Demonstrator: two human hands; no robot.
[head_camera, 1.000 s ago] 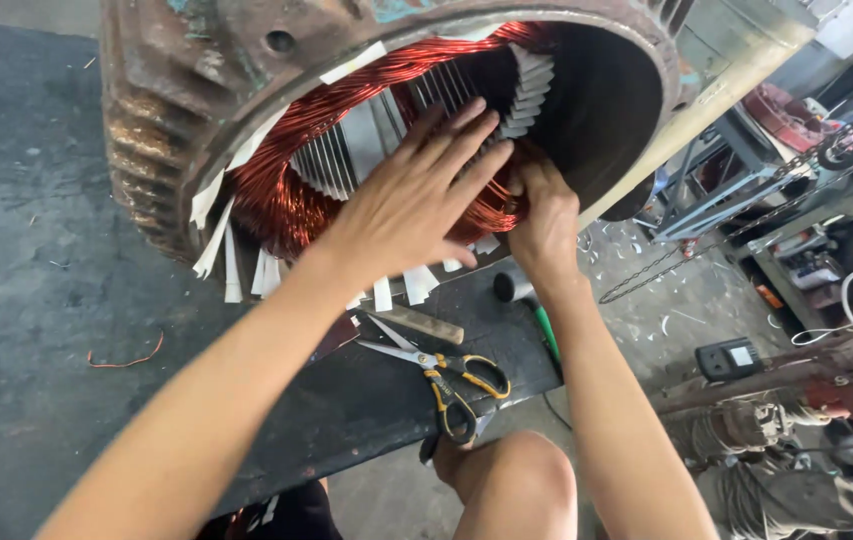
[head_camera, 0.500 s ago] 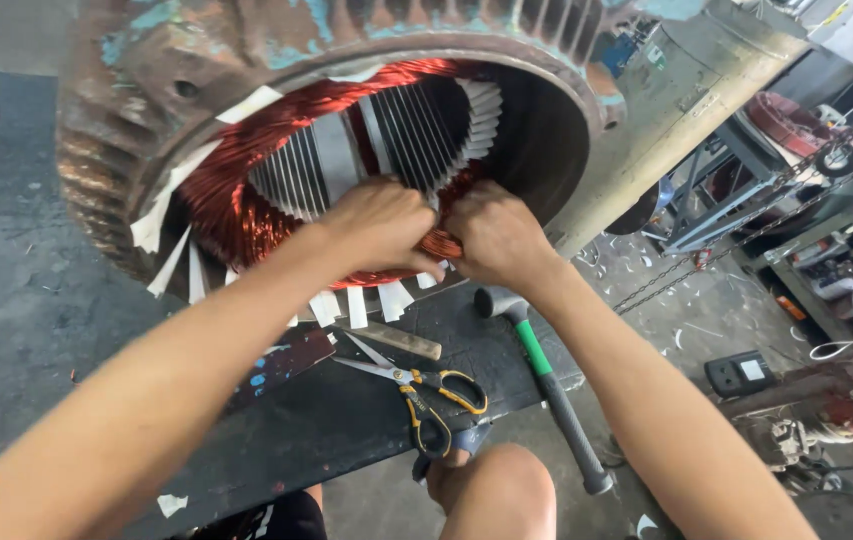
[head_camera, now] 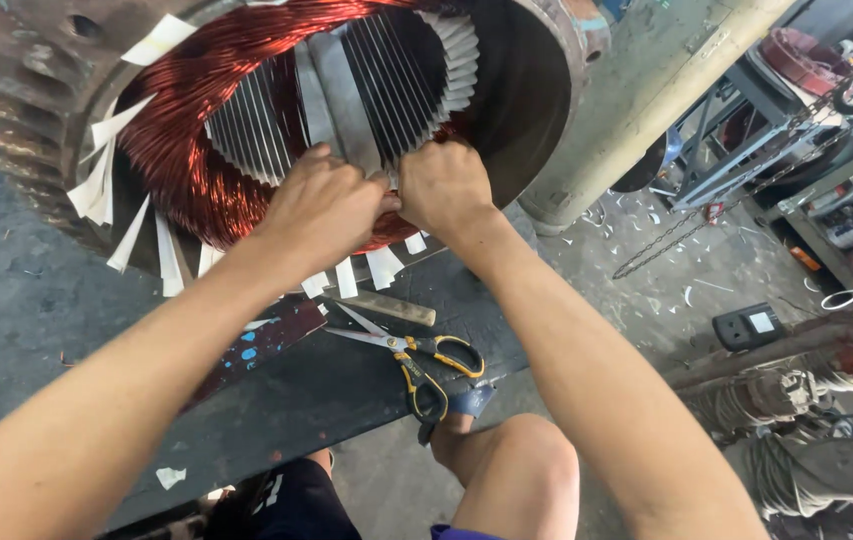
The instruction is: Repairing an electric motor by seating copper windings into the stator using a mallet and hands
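Both fists clenched: left hand [head_camera: 321, 205] and right hand [head_camera: 443, 187] pinch the copper winding [head_camera: 196, 150] at the stator [head_camera: 36, 130] mouth's lower edge. Left of the grip, coils look seated with paper strips [head_camera: 131, 235] sticking out; bare slots [head_camera: 396, 70] above remain. Scissors [head_camera: 416, 355] lie below.

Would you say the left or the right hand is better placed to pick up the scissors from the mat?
Probably the right hand. Both hands press the copper winding at the motor's lower rim, but the scissors lie almost straight below the right one, handles toward that side. The left hand would have to cross over.
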